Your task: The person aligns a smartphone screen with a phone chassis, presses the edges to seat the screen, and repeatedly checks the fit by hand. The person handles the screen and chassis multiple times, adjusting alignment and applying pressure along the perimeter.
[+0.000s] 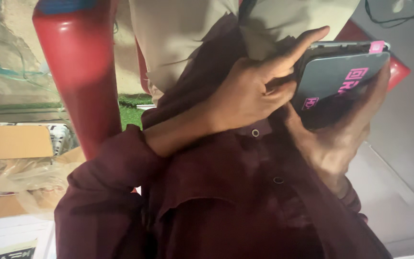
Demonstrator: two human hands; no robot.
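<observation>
My right hand (337, 144) cups a flat dark grey device (334, 79) with pink markings and a pink tab at its top corner, held up at the right of the view. My left hand (250, 96) reaches across my dark maroon shirt (226, 192) to the device's left edge. Its index finger stretches along the top corner, the thumb presses the near edge, and the other fingers are curled. The lower part of the device is hidden behind my right hand's fingers.
A thick red pole (85, 72) stands at the upper left. A cardboard box (10, 141) and a crumpled clear plastic bag (29, 180) lie at the left, with a green mat strip (130, 115) beyond. A grey surface (403, 144) with a black cable (398, 20) fills the right.
</observation>
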